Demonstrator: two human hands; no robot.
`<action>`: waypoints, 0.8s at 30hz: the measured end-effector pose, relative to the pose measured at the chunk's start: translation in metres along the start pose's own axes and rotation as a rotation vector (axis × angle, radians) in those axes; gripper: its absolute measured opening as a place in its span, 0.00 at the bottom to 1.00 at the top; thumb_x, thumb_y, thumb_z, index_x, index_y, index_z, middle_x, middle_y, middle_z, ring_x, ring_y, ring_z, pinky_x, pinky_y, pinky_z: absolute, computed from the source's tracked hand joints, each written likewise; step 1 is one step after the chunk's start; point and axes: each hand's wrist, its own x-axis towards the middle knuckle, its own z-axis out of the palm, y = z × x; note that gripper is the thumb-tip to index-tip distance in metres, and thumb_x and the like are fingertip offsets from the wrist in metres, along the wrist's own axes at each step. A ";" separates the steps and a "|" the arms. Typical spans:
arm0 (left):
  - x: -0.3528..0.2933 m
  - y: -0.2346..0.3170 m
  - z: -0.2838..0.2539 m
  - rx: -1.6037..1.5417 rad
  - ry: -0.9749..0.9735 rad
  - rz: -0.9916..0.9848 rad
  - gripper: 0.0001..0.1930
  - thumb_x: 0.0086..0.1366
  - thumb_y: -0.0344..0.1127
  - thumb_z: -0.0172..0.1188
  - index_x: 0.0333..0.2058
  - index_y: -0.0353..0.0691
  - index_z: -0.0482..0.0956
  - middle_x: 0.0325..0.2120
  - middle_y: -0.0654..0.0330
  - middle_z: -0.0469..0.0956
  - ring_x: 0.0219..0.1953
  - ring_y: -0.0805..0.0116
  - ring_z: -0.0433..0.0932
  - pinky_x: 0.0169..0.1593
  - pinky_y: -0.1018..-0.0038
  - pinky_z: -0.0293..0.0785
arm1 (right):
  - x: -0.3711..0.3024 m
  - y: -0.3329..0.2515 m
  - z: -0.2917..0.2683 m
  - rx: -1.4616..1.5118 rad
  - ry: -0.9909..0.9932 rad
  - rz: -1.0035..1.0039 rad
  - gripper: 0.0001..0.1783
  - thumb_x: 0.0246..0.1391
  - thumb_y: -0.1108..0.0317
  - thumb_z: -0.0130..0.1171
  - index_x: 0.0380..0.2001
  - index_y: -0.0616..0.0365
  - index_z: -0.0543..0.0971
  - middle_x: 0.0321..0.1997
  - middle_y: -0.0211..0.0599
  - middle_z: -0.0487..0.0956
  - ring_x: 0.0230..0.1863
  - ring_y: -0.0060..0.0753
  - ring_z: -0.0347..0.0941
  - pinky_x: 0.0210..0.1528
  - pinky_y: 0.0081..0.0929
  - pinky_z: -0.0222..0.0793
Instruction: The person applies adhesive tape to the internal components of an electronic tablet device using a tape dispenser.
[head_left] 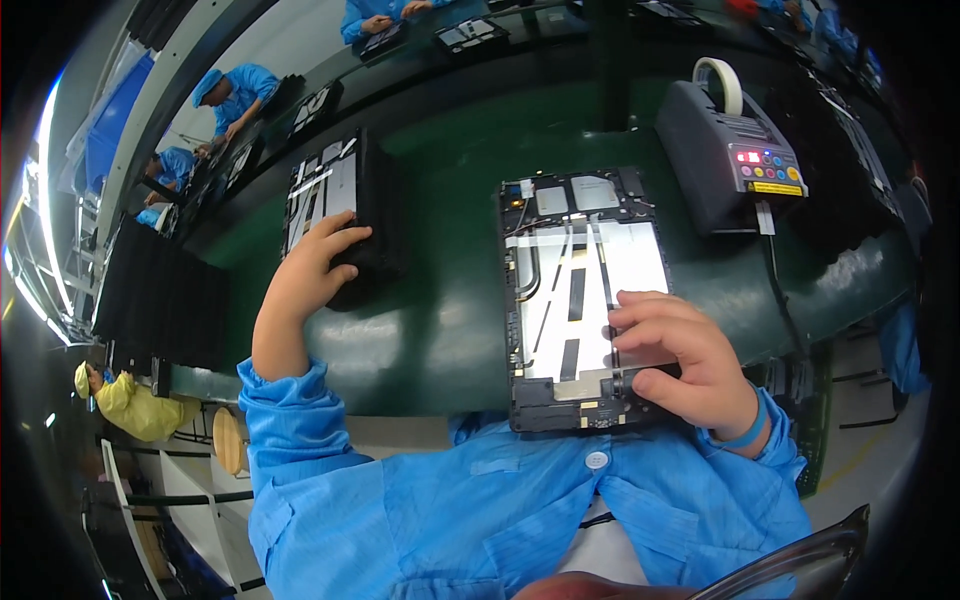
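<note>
An open-backed tablet [545, 330] lies in front of me, its silver inner plate, black flat cables and small circuit boards exposed. My right hand [685, 355] is over its lower right part, fingers apart and curved, the fingertips at the silver plate. Whether they press on it or hover, I cannot tell. To the left stands a dark stack with another opened tablet [325, 195] on top. My left hand [318, 262] reaches over the near end of that stack, fingers stretched out and the thumb apart, with the fingertips at its right edge.
A grey tape dispenser [728, 160] with a tape roll [722, 85] and lit buttons stands at the back right, its cable running down the green table [440, 330]. Dark stacks [155, 295] rise at the left. Beyond, people in blue work at a line with more tablets [470, 33].
</note>
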 end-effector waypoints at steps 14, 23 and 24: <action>-0.006 -0.005 0.007 -0.027 0.072 0.051 0.28 0.40 0.17 0.63 0.45 0.40 0.76 0.55 0.51 0.68 0.58 0.50 0.66 0.59 0.65 0.65 | -0.021 0.013 -0.018 0.291 0.636 -0.090 0.10 0.51 0.75 0.56 0.39 0.61 0.74 0.46 0.36 0.74 0.48 0.26 0.69 0.51 0.22 0.64; -0.006 0.074 0.006 0.079 0.284 0.216 0.30 0.40 0.22 0.66 0.48 0.38 0.74 0.55 0.51 0.68 0.61 0.48 0.62 0.60 0.61 0.61 | -0.020 0.068 -0.103 0.418 0.899 0.466 0.12 0.56 0.59 0.56 0.35 0.56 0.75 0.28 0.28 0.75 0.27 0.18 0.70 0.27 0.14 0.61; -0.006 0.082 0.007 0.051 0.280 0.345 0.29 0.40 0.23 0.66 0.47 0.37 0.74 0.53 0.50 0.69 0.60 0.47 0.64 0.59 0.60 0.62 | -0.015 0.068 -0.104 0.411 0.883 0.482 0.13 0.57 0.57 0.56 0.32 0.56 0.76 0.24 0.27 0.75 0.23 0.17 0.69 0.25 0.13 0.60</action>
